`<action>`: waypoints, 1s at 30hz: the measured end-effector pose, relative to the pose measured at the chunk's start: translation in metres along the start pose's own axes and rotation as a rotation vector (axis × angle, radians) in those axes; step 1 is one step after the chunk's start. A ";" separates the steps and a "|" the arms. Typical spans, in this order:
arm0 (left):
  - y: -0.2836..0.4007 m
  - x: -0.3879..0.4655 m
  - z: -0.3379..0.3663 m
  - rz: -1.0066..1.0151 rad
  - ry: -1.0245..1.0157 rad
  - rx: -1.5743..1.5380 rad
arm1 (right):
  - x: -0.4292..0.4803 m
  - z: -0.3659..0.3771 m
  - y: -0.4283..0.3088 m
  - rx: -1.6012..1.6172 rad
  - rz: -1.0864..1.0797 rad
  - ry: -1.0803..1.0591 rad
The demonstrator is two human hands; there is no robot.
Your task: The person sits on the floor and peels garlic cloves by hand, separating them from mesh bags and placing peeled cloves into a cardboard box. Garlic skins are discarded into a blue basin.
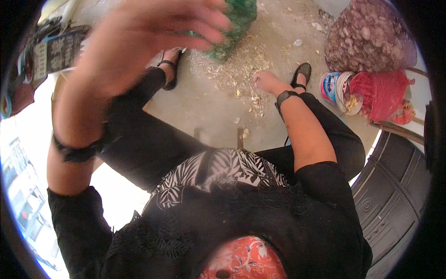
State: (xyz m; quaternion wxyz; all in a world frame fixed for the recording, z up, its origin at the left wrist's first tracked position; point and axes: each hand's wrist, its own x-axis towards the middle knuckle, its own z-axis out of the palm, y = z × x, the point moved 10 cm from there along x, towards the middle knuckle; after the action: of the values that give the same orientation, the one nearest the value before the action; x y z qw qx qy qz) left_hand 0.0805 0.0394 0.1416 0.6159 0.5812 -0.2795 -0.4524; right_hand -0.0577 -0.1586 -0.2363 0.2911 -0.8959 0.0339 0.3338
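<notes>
My left hand (188, 26) is raised close to the camera, blurred, with its fingers apart and nothing visible in it. Beyond those fingers is a green mesh sack (240, 31), partly covered by the hand. Lower down, between my knees, my right hand (268, 82) hangs over the floor with its fingers curled. A dark watch (286, 97) is on that wrist. Whether the curled fingers hold anything is hidden. Pale papery skins and bits, apparently garlic scraps (240, 78), lie scattered on the concrete floor below.
At the right stands a large plastic bag of bulbs (369, 38), apparently garlic. Below it, a white tub (336, 90) with a printed label lies beside a red mesh bag (378, 94). A dark panelled door (390, 188) is at the lower right. Dark items (55, 52) crowd the upper left.
</notes>
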 end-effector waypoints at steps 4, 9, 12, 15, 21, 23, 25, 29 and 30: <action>-0.123 0.089 0.099 -0.413 -0.200 -0.136 | 0.002 0.034 0.045 0.125 0.030 0.104; -0.297 0.128 0.119 -0.579 -0.407 0.339 | -0.041 0.124 0.088 0.015 0.326 -0.288; -0.403 0.099 0.113 -0.345 -0.905 1.340 | -0.089 0.150 0.096 0.127 0.470 -0.308; -0.483 0.018 0.063 -1.033 -0.665 0.824 | -0.112 0.188 0.094 0.196 0.492 -0.429; -0.536 -0.045 0.061 -1.041 -0.681 0.611 | -0.120 0.255 0.102 0.282 0.472 -0.437; -0.545 -0.052 0.061 -1.134 -0.619 0.508 | -0.104 0.266 0.095 0.281 0.357 -0.425; -0.548 -0.043 0.071 -1.092 -0.619 0.508 | -0.093 0.266 0.096 0.270 0.342 -0.446; -0.546 -0.003 0.099 -1.087 -0.467 0.222 | -0.048 0.235 0.063 0.389 0.059 -0.593; -0.545 0.017 0.105 -1.033 -0.473 0.229 | -0.037 0.223 0.061 0.440 0.075 -0.634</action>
State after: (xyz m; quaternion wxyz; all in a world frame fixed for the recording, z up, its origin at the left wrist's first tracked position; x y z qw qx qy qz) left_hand -0.1302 0.0221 -0.3718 0.1693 0.5883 -0.1370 -0.7788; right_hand -0.2304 -0.0928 -0.3795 0.4602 -0.6625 0.0459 0.5892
